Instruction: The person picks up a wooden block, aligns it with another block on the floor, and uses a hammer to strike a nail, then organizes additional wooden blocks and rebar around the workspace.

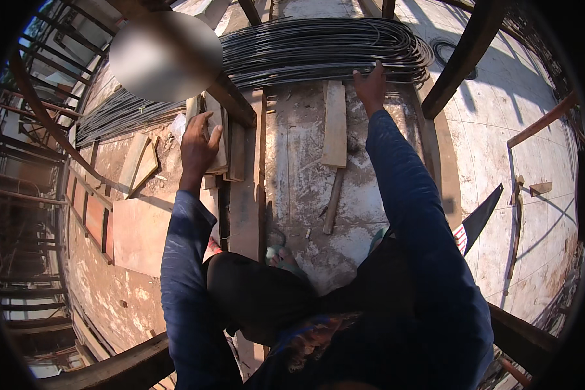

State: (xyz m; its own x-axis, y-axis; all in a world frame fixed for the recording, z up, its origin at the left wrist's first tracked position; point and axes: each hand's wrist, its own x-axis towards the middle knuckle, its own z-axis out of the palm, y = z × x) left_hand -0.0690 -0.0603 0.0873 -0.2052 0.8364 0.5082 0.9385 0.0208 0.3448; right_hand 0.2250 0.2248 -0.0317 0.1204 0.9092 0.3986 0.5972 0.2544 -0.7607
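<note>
My left hand (200, 148) is over a stack of short wooden boards (236, 153), its fingers curved and apart, with nothing seen in it. Whether it touches the boards I cannot tell. Farther forward, my right hand (371, 88) reaches to the near edge of a long looped bundle of thin black rods (305, 49). The thumb and fingers of that hand are spread, and no grip on a rod shows. Just left of it a pale plank (335, 127) lies lengthwise, its far end close to the bundle. A wooden handle (333, 203) sticks out from beneath the plank's near end.
Dark posts (465, 58) rise on both sides of the rods. A handsaw (480, 220) leans beside my right arm. Offcuts (140, 162) and a flat panel (143, 224) lie at left. A smaller black coil (452, 58) is at the far right. A blurred oval hides the upper left.
</note>
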